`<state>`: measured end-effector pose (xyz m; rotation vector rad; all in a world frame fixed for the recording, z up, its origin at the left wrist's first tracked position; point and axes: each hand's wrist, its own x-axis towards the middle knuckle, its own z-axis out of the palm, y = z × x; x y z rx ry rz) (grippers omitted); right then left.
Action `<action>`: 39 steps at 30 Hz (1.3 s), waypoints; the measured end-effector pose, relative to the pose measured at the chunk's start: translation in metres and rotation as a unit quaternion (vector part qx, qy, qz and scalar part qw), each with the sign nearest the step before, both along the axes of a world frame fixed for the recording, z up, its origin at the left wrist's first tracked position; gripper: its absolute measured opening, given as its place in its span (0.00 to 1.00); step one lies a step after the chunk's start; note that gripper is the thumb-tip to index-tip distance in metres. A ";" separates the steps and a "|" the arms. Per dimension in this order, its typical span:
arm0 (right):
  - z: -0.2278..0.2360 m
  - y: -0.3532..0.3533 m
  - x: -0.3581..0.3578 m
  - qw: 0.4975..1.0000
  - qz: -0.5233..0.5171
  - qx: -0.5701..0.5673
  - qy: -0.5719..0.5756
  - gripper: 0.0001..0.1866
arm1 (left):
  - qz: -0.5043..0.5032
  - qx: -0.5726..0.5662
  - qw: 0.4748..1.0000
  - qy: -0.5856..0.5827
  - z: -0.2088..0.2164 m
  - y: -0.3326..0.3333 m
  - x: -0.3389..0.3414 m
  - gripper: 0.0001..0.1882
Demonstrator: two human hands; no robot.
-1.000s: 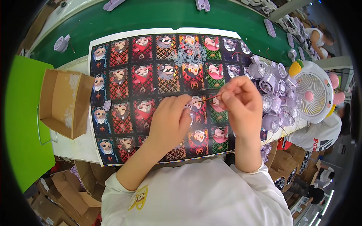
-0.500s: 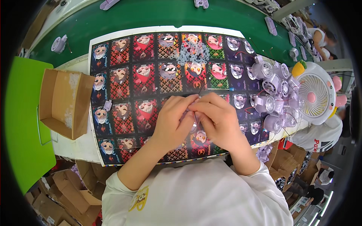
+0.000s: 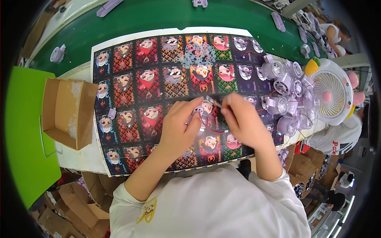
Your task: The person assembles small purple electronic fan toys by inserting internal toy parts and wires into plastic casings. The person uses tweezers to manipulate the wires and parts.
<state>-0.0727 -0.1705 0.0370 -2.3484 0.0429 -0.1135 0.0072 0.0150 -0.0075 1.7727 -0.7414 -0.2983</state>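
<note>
My left hand [image 3: 180, 125] is closed, pinching a small light purple plastic part [image 3: 199, 109] between thumb and forefinger. From beside it a red wire [image 3: 214, 131] runs to the right, ending in a small pale tip. My right hand [image 3: 242, 117] is lifted just right of the part, apart from it and blurred by motion. Its thumb and forefinger are pinched near a thin pale sliver [image 3: 217, 104], too smeared to name. Beneath both hands lies a large printed sheet [image 3: 149, 93] of cartoon cards. A heap of small clear plastic rings [image 3: 198, 55] rests on it beyond my hands.
Several purple round fan housings [image 3: 282, 105] with red wires are heaped at the right, beside a white fan [image 3: 329, 95]. An open cardboard box [image 3: 67, 113] stands at the left, near a small purple piece [image 3: 112, 113]. Behind runs a green belt [image 3: 158, 18] carrying purple parts.
My right hand has pulled away from the left, up and to the right. The purple part and its red wire now show. Parts on the green belt have shifted left.
</note>
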 end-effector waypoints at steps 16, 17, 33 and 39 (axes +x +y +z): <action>0.000 0.055 -0.028 0.990 -0.073 -0.118 -0.023 0.23 | 0.027 0.004 1.000 -0.006 -0.003 -0.002 -0.004 0.19; -0.005 0.058 -0.029 0.988 -0.094 -0.116 -0.036 0.23 | 0.026 0.004 1.000 -0.006 -0.003 -0.003 -0.005 0.19; -0.002 0.053 -0.016 0.933 -0.057 -0.328 -0.136 0.21 | 0.056 0.001 0.998 -0.019 0.001 -0.007 -0.004 0.14; 0.005 0.057 -0.015 0.925 -0.056 -0.356 -0.124 0.22 | 0.069 0.007 0.998 0.007 0.002 -0.008 -0.007 0.12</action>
